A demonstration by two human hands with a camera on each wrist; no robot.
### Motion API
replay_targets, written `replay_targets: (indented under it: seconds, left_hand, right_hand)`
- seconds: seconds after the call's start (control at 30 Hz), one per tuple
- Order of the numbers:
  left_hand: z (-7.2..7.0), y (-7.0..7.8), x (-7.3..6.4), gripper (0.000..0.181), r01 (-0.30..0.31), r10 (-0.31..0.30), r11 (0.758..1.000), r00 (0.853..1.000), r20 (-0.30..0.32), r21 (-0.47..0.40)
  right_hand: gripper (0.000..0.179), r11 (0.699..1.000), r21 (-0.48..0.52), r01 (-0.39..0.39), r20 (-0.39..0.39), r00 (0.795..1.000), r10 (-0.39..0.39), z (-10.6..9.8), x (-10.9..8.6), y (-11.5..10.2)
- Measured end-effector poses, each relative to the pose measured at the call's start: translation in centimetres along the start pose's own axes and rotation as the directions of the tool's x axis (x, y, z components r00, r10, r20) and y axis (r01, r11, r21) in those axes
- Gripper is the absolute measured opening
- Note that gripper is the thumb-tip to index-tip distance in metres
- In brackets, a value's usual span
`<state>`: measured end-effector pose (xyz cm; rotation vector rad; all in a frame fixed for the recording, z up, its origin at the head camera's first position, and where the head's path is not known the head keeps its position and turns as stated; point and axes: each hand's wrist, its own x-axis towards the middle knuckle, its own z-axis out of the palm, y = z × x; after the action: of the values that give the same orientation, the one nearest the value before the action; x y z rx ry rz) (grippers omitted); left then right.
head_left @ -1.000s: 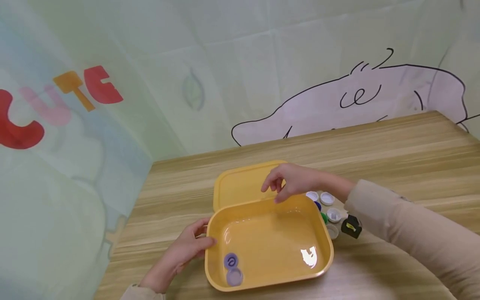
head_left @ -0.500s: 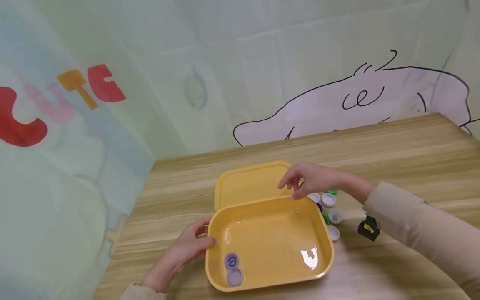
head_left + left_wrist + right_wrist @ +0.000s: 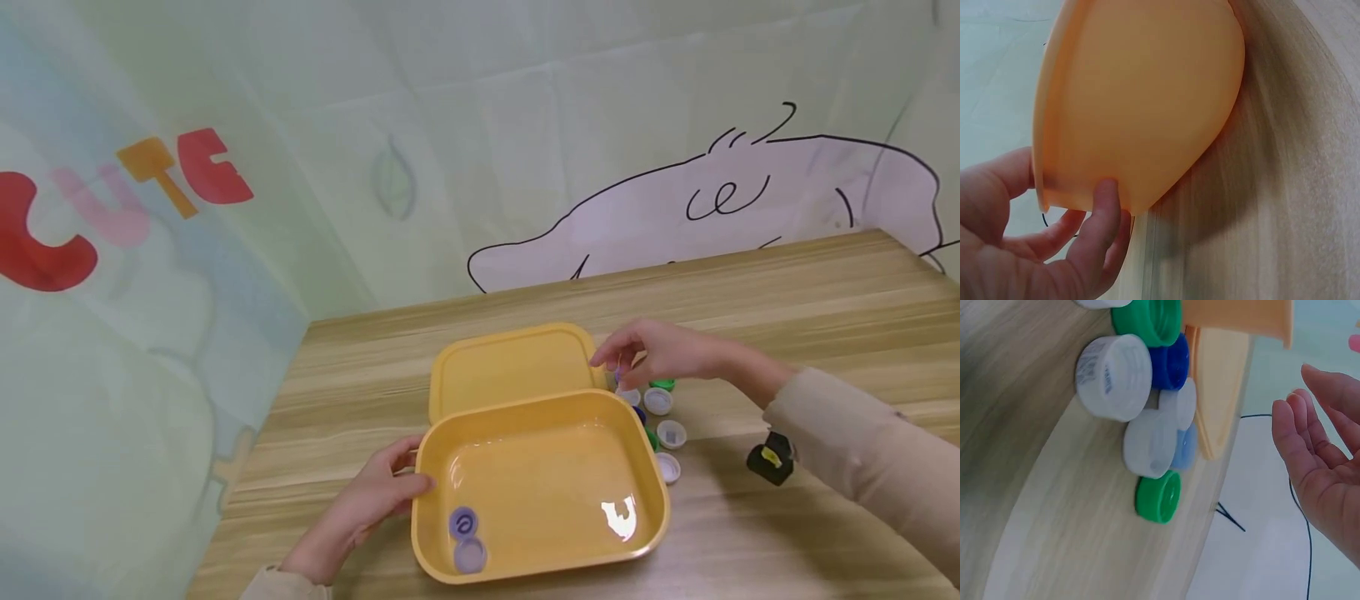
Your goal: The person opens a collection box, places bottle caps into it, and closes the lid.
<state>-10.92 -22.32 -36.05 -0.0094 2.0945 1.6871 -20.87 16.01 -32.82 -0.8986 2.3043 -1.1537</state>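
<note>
My left hand [image 3: 378,492] holds the left rim of a yellow plastic box [image 3: 555,500], thumb over the rim and fingers against the outer wall; the left wrist view shows these fingers [image 3: 1107,206] on the wall. Inside the box's front left corner lie two purplish bottle caps [image 3: 463,523]. Past the box's far right corner, my right hand [image 3: 663,350] hovers over a cluster of bottle caps, its fingers loosely bent with nothing between them. The right wrist view shows green caps [image 3: 1159,497], clear caps [image 3: 1149,444], a dark blue cap [image 3: 1170,361] and a light blue cap [image 3: 1185,449].
A yellow lid [image 3: 510,375] lies flat behind the box. White caps [image 3: 667,467] stand close along the box's right wall. A small black device [image 3: 772,458] hangs by the right sleeve. Behind the wooden table [image 3: 787,308] is a printed curtain [image 3: 450,125].
My right hand has moved right, from above the box's far rim and lid to above the caps, uncovering more of them. The left hand has stayed on the box.
</note>
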Motion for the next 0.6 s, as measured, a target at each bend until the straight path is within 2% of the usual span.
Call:
replay_targets:
  seconds: [0.3,0.6]
  left_hand:
    - [-0.1,0.0,0.0,0.065,0.002,-0.002,1.0,1.0,0.008,0.007]
    - [-0.1,0.1,-0.1,0.065,0.005,-0.005,1.0,1.0,0.005,0.009]
  right_hand:
    - [0.038,1.0,0.011,-0.01,-0.026,1.0,0.01,-0.6,-1.5,1.5]
    - [0.037,1.0,0.003,-0.025,-0.057,0.998,0.026,-0.9,-2.0,2.5]
